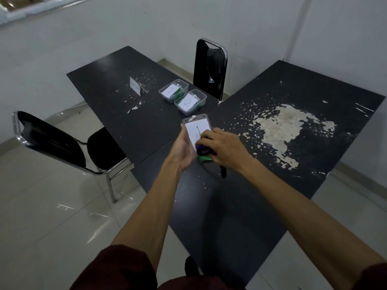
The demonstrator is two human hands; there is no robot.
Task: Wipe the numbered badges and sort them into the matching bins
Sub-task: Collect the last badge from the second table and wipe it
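Two peeling black tables [117, 114], bins [173, 90], white walls [125, 28]

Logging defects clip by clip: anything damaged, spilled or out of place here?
The black top of the near table is peeled to a big pale patch ringed with flakes, and the far table is chipped near bin 1. Otherwise orderly: the left hand holds badge 1, the right hand wipes it with a dark cloth.

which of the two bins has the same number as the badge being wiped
The farther bin, labelled 1 like the badge; the nearer bin is labelled 2.
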